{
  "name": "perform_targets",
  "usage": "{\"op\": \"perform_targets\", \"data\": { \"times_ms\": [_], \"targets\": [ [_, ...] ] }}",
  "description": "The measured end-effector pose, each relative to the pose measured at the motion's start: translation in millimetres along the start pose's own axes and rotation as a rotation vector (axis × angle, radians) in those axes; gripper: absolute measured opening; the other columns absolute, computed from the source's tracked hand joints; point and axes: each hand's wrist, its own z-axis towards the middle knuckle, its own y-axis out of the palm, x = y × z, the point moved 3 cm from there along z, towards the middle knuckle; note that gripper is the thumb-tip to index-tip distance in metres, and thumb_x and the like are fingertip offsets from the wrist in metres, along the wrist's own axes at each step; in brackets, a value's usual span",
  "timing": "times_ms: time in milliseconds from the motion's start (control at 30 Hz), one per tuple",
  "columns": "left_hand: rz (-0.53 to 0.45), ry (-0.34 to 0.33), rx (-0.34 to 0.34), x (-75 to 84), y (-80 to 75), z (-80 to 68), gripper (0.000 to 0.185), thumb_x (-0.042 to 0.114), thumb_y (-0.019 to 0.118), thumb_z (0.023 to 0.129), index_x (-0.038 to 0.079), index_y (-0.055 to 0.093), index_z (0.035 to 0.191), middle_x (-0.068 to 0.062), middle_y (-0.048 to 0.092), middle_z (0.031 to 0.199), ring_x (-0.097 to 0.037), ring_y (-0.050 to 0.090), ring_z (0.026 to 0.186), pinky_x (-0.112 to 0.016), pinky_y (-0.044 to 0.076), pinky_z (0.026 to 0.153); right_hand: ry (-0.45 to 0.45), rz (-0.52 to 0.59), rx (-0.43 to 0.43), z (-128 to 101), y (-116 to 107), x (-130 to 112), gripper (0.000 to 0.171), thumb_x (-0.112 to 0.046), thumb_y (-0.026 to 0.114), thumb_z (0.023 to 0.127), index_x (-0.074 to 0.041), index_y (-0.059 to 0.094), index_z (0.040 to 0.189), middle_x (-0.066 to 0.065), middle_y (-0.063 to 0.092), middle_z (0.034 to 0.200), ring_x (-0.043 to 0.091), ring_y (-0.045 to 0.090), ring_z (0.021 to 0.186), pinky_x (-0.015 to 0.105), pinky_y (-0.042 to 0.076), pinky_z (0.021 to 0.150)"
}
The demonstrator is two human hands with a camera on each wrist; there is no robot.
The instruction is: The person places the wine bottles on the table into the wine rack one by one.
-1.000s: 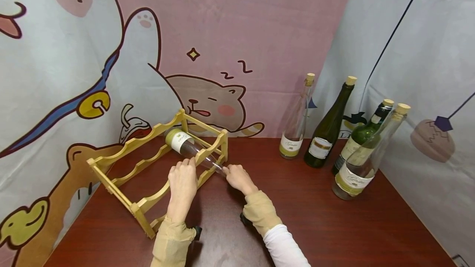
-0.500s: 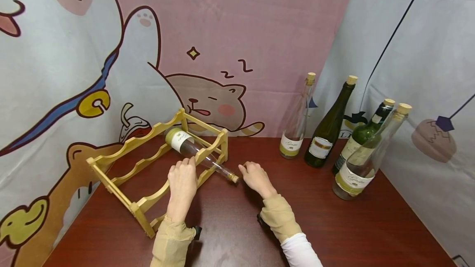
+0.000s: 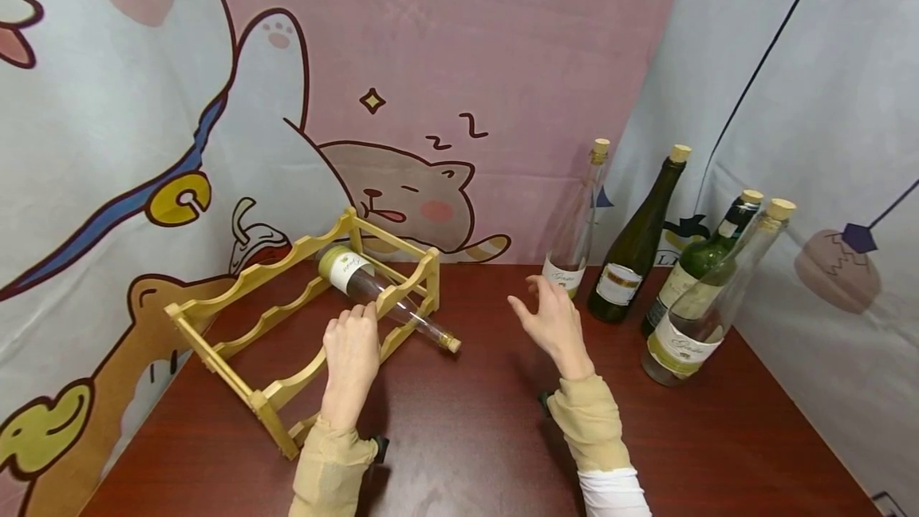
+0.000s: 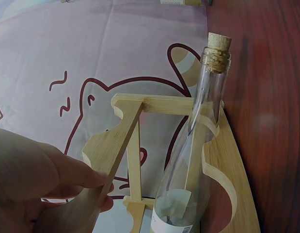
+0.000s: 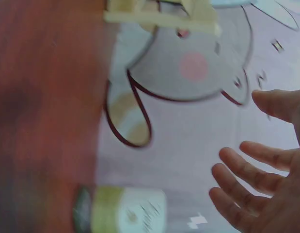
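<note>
A clear bottle (image 3: pixel 373 292) with a cork (image 4: pixel 218 46) lies in the end slot of a wooden rack (image 3: pixel 237 297), neck pointing toward me. My left hand (image 3: pixel 352 345) rests on the rack's front rail beside that bottle. In the left wrist view its fingers (image 4: pixel 53 170) curl round the rail (image 4: pixel 125 141). My right hand (image 3: pixel 547 313) hovers open above the table, fingers spread, just short of a clear upright bottle (image 3: pixel 574 230). The right wrist view shows those fingers (image 5: pixel 246 174) spread with nothing in them, and a blurred bottle label (image 5: pixel 130 211).
Three more corked bottles stand at the right: a dark green one (image 3: pixel 635 250), a green one (image 3: pixel 700 258) and a clear one (image 3: pixel 707 305) nearest the edge. A printed cloth backdrop (image 3: pixel 459 62) hangs behind the red-brown table (image 3: pixel 474 437).
My right hand has let go of the lying bottle's neck and moved right and up toward the standing bottles. The left hand has stayed on the rack.
</note>
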Motion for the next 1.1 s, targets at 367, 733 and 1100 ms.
{"op": "perform_targets", "data": {
  "times_ms": [367, 733, 1100],
  "targets": [
    [0.008, -0.004, -0.006, -1.6, 0.9, -0.8, 0.015, -0.004, 0.062, 0.073, -0.002, 0.067, 0.088, -0.015, 0.064, 0.073, -0.035, 0.061, 0.067, -0.042, 0.044, 0.059, -0.05, -0.005, 0.42, -3, -70, 21, 0.046, -0.021, 0.075, 0.077, 0.002, 0.059, 0.114, 0.02, 0.062, 0.102, 0.038, 0.054, 0.094, 0.051, 0.044, 0.077],
    [-0.002, -0.007, -0.021, -1.3, 1.5, -1.0, 0.017, -0.004, 0.062, 0.073, -0.002, 0.066, 0.09, -0.015, 0.064, 0.074, -0.035, 0.061, 0.068, -0.042, 0.044, 0.06, 0.012, -0.011, 0.678, -15, -119, 49, 0.045, -0.019, 0.072, 0.078, 0.005, 0.059, 0.114, 0.026, 0.06, 0.106, 0.045, 0.05, 0.097, 0.054, 0.038, 0.083],
    [-0.002, -0.003, -0.022, 0.2, -1.1, 0.0, 0.018, -0.003, 0.064, 0.072, -0.002, 0.066, 0.089, -0.016, 0.064, 0.074, -0.035, 0.061, 0.069, -0.041, 0.044, 0.06, 0.197, -0.01, 0.938, -16, -168, 80, 0.052, -0.03, 0.07, 0.079, -0.003, 0.056, 0.12, 0.001, 0.052, 0.109, 0.033, 0.046, 0.109, 0.039, 0.034, 0.099]
  ]
}}
